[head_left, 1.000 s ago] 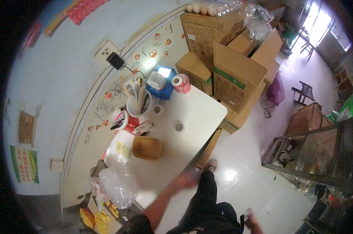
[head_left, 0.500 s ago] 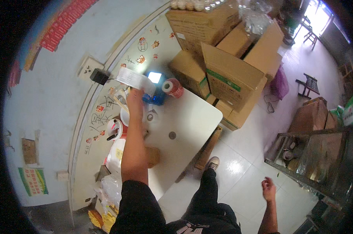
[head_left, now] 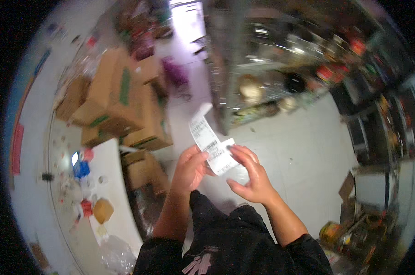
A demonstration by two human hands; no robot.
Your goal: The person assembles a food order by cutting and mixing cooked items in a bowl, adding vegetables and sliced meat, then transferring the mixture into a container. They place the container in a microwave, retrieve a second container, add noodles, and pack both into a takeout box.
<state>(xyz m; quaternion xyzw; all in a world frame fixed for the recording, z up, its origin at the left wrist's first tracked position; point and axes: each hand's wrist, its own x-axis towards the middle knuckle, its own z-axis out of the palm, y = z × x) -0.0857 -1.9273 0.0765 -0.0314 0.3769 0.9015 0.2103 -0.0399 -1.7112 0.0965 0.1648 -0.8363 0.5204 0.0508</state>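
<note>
The person stands and holds a long white paper slip [head_left: 210, 143] in front of the body, above the pale tiled floor [head_left: 299, 137]. The left hand [head_left: 190, 168] pinches the slip near its lower part, thumb and fingers closed on the paper. The right hand [head_left: 249, 176] touches the lower end of the slip with its fingertips, the other fingers spread and relaxed, so it is more a light hold than a firm one. The slip rises tilted, its upper end pointing away from the person. To the left stands a white table [head_left: 113, 183] with small things on it, and beyond it brown cardboard boxes [head_left: 115, 101] are stacked. A metal shelf rack [head_left: 262, 68] stands farther away.
</note>
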